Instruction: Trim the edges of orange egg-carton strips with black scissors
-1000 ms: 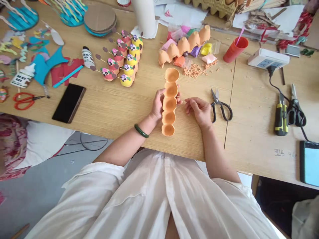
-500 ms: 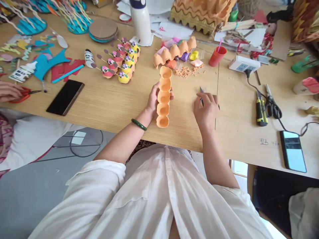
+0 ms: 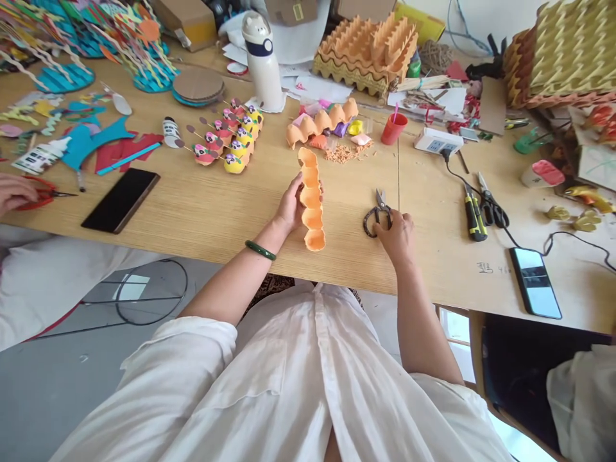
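Note:
My left hand [image 3: 290, 206] is wrapped round an orange egg carton strip [image 3: 312, 200], a single row of cups held upright above the table. Its hollow sides face me, and some fingers are hidden behind it. To the right, my right hand [image 3: 397, 237] has its thumb and fingers closed about one handle of the dark-handled scissors [image 3: 380, 200]. These rest on the tabletop, blades slightly apart and pointing away from me. Beyond the strip is another egg carton strip [image 3: 322, 119], cups upward, beside a pile of orange shreds [image 3: 342, 153].
Decorated egg-cup caterpillars [image 3: 235, 138], a phone [image 3: 120, 200] and blue paper [image 3: 94, 138] lie left. A red cup [image 3: 394, 129], power strip [image 3: 437, 140], cutter [image 3: 475, 218] and second phone [image 3: 536, 282] are right. Another person's hand [image 3: 17, 192] holds red-handled scissors [image 3: 38, 194] at far left.
My right hand has shifted and turned, showing the scissors' handle loops more fully on the table. The carton strip has turned slightly in my left hand. The view has tilted up and right.

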Tool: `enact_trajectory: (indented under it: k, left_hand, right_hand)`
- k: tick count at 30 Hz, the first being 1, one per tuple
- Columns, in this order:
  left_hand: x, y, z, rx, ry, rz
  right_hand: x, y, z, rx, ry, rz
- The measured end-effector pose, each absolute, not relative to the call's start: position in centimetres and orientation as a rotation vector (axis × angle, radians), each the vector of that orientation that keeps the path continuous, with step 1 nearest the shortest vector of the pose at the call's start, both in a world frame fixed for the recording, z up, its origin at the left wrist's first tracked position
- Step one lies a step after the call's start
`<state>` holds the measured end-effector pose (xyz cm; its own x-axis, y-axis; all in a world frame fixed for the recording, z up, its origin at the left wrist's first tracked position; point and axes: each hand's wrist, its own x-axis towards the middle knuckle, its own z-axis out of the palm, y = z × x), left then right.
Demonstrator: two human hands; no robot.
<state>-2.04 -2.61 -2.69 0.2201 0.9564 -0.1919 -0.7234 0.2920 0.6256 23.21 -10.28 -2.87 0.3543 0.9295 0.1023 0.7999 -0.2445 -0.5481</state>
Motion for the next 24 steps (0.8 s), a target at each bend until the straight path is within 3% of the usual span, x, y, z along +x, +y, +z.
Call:
enact_trajectory:
  k: [7, 16, 24]
  left_hand:
    - [-3.4, -4.0, -1.6, 0.514, 0.543, 1.282]
    - [-4.4, -7.5, 0.7, 0.376, 0.666, 1.416]
    - [-3.7, -9.6, 2.3, 0.282, 0.702, 1.404]
  right_hand:
    - [24.7, -10.5, -1.1, -1.924, -1.331, 0.678]
    - [17.8, -15.2, 1.0, -1.181, -1.292, 1.242]
    - [13.3, -17.9, 2.9, -1.294, -1.902, 0.742]
